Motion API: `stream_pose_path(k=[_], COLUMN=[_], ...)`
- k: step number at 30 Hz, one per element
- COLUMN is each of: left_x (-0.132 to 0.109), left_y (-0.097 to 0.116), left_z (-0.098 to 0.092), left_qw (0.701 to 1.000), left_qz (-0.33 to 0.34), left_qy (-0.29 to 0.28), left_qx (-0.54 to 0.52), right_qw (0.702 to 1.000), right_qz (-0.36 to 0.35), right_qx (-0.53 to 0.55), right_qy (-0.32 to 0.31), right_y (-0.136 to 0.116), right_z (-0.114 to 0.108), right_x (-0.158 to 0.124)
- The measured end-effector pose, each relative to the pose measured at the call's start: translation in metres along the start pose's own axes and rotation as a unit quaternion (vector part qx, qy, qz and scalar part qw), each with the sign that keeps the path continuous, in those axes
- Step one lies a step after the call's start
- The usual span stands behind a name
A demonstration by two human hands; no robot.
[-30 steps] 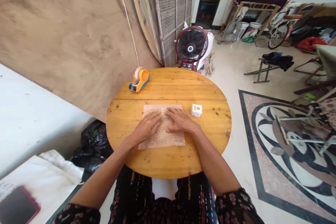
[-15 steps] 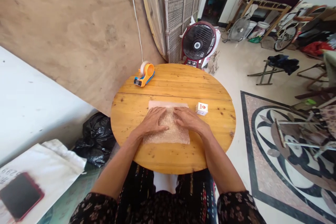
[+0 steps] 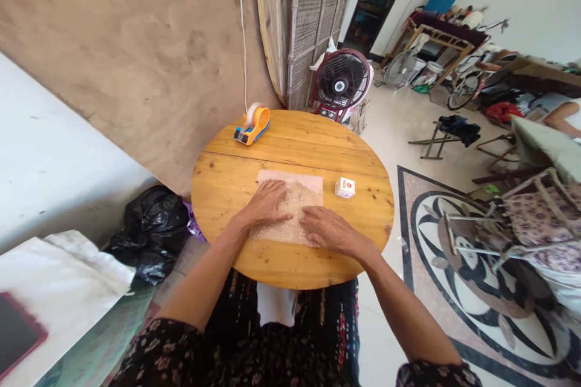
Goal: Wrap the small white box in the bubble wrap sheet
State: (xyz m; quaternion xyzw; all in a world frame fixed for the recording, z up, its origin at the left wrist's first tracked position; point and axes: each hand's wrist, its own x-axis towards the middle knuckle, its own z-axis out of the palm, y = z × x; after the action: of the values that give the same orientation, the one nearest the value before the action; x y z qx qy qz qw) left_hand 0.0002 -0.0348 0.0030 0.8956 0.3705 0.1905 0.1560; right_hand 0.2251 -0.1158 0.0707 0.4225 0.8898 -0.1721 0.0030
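A sheet of bubble wrap [image 3: 290, 231] lies flat on the round wooden table [image 3: 290, 269] in front of me. My left hand [image 3: 267, 205] rests on its left part, fingers stretched out and thumb pointing right. On the right part lies my right hand [image 3: 324, 228], also flat with fingers extended, lower down than the left. Neither hand grasps anything. A small white box [image 3: 345, 188] with a red mark stands beyond my right hand, apart from it. Near the far left edge sits an orange and blue tape dispenser [image 3: 253, 123] with a roll of tape.
Behind the table stands a dark red fan [image 3: 340, 84]. A black plastic bag [image 3: 149, 224] is at the left, beside a white sack [image 3: 68, 290] with a dark, red-edged tablet-like object. A folding stool [image 3: 436, 136] and part of another person's arm [image 3: 563, 118] are to the right.
My right hand has slid toward me along the bubble wrap's right side. My left hand stays almost in place. The camera view has turned to the right.
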Motion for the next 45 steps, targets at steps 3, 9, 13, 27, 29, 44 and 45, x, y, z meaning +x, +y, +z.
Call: stream_pose_path(k=[3,9,13,27,29,44,45], left_x=[-0.002,-0.002,-0.002,-0.004,-0.004,-0.001,0.000], left_y=[-0.001,0.001,0.004,-0.004,-0.003,-0.003,-0.003], left_z=[0.001,-0.001,-0.005,0.002,0.002,0.002,0.001], left_qw=[1.000,0.999,0.999,0.999,0.999,0.996,0.996], left_qz=[-0.015,-0.030,-0.029,-0.031,-0.033,-0.046,-0.046], left_qy=[0.000,-0.020,-0.022,-0.040,-0.042,-0.070,-0.075], left_qx=[-0.004,-0.009,-0.014,-0.010,-0.005,0.017,0.022], right_qw=[1.000,0.994,0.981,0.969,0.969,0.957,0.958], right_qz=[0.017,0.079,0.156,0.212,0.208,0.219,0.219], right_qx=[0.010,-0.042,-0.075,-0.023,-0.013,0.038,0.033], right_qy=[0.012,0.069,0.092,0.129,0.136,0.185,0.185], right_y=[-0.003,-0.011,-0.008,0.034,0.043,0.059,0.058], right_z=[-0.001,0.005,0.011,0.005,0.006,0.011,0.011], right_x=[-0.002,0.033,0.047,0.081,0.083,0.076,0.076])
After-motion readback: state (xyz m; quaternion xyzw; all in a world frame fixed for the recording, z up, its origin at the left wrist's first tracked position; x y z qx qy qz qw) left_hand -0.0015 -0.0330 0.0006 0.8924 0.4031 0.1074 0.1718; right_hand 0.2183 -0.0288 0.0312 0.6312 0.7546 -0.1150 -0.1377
